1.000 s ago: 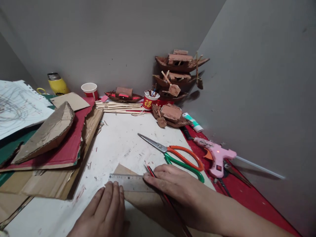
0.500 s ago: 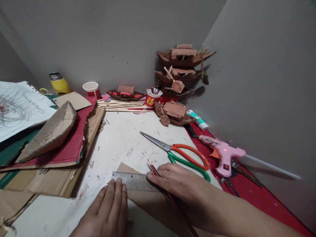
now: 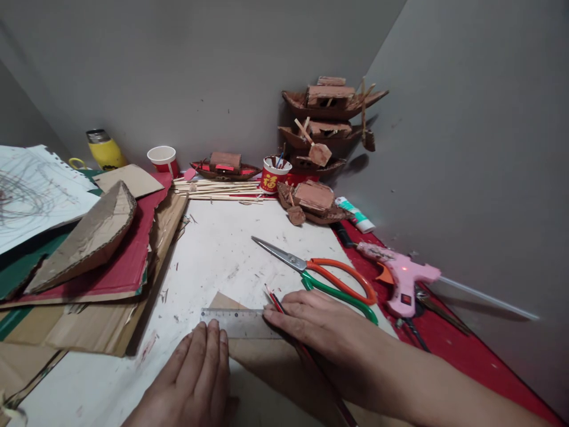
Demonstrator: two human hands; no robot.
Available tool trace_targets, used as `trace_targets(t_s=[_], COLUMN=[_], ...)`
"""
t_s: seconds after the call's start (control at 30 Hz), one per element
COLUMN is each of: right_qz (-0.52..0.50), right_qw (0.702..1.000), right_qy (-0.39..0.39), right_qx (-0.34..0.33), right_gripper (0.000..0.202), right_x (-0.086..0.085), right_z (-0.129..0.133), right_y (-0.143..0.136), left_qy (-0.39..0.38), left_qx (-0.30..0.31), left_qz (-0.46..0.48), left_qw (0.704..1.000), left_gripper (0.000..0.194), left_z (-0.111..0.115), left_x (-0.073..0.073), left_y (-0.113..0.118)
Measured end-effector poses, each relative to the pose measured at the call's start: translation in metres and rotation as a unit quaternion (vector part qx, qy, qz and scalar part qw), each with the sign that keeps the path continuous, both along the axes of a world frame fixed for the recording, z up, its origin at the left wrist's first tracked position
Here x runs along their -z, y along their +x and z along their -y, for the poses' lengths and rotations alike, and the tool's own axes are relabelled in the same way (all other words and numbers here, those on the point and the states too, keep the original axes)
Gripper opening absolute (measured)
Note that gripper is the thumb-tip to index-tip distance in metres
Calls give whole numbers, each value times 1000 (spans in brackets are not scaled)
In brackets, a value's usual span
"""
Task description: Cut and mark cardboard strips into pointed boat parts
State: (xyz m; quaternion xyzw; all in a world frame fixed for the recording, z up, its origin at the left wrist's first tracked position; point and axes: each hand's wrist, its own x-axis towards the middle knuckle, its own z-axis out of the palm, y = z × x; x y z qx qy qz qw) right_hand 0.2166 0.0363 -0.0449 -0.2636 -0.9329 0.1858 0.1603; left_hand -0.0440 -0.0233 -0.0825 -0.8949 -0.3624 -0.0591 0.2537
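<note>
A clear ruler (image 3: 249, 325) lies across a piece of brown cardboard (image 3: 267, 363) on the white tabletop. My left hand (image 3: 193, 370) rests flat, its fingers side by side and their tips on the ruler's left end. At the ruler's right part, my right hand (image 3: 322, 338) presses down while holding a red and black pencil (image 3: 274, 298), whose tip points up and left. Just beyond the right hand are scissors (image 3: 306, 265) with one orange and one green handle, their blades slightly parted or closed; I cannot tell.
Cardboard sheets (image 3: 111, 326) and a cardboard hull (image 3: 84, 243) lie at left. Brown model boats (image 3: 331, 110) are stacked at the back, near sticks (image 3: 222, 188) and a red paint cup (image 3: 275, 176). A pink glue gun (image 3: 406, 276) lies at right.
</note>
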Motion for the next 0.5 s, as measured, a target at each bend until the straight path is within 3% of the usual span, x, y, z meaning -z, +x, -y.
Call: trace_targets(t_s=[0.5], right_qz=[-9], right_qw=[1000], right_qy=[-11], right_qx=[7], right_gripper=[51], right_x=[-1], right_z=[-1], right_y=[-1], left_qy=[-17], left_qx=[-12], left_qz=[22], left_qw=[1000], left_gripper=[43], left_z=[0], left_x=[1], left_y=[1])
